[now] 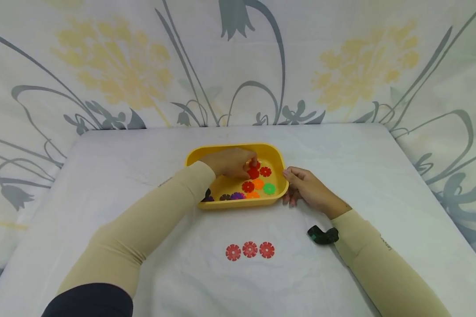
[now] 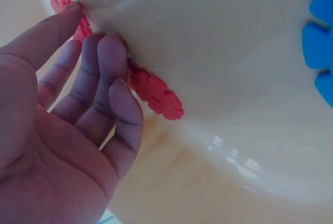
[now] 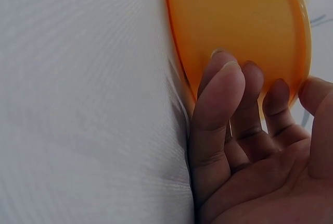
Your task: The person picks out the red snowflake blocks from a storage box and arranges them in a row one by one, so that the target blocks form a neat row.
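A blue notched disc (image 2: 320,47) shows only in the left wrist view; a row of three red discs (image 1: 250,249) on the surface (image 1: 174,268), only in the head view. Inside the yellow tray (image 1: 242,204), the left hand (image 1: 231,163) has bent fingers at red notched discs (image 1: 265,171); whether they pinch one, I cannot tell. The right hand (image 1: 310,189) grips the tray's end, thumb at the rim. Orange discs (image 1: 258,184), a green disc (image 1: 269,189) and a purple disc (image 1: 237,196) also lie inside.

Left sleeve (image 1: 143,229): beige, close-fitting, creased, small dark lettering by the cuff; dark cloth (image 1: 91,301) above it. Right sleeve (image 1: 384,259): same beige, lettering too small to read. Black, curved piece (image 1: 322,234), dull green mark, beside right cuff, toward desk's (image 1: 103,176) left edge. Left hand (image 1: 230,163), right hand (image 1: 309,187): bare.
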`<state>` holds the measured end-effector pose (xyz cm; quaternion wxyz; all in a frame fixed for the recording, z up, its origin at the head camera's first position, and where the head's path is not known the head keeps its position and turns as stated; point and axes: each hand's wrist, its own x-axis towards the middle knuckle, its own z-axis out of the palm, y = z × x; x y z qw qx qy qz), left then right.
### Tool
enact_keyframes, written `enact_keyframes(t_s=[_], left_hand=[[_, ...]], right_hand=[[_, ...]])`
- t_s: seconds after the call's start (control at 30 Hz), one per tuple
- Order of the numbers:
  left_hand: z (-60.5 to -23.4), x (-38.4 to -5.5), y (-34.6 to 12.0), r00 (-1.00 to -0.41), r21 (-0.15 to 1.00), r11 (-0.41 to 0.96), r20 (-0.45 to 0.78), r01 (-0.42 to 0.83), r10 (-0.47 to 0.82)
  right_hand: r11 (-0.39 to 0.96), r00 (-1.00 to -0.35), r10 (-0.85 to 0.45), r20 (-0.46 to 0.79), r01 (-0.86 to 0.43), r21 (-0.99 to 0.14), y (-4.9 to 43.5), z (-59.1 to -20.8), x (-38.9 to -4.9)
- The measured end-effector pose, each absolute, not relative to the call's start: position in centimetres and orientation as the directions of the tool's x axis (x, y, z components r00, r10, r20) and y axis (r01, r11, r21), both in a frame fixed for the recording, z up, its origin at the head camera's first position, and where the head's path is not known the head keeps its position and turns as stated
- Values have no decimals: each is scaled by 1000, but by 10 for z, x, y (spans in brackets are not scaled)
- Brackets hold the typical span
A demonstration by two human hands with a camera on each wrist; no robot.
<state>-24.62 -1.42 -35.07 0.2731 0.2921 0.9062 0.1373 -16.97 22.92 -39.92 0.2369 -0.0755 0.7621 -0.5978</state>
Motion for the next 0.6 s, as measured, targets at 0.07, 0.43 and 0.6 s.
enact_keyframes(t_s=[0.07, 0.43, 0.6], left_hand=[[-350, -247, -14, -676, 404, 789, -414, 463, 609], [-351, -245, -14, -662, 410, 794, -444, 450, 604], [-353, -246, -15, -648, 447, 782, -448, 434, 616]], right_hand=[[271, -877, -401, -266, 164, -948, 229, -399, -170], [271, -875, -400, -271, 170, -947, 230, -402, -168], [260, -878, -404, -256, 159, -953, 231, -402, -169]])
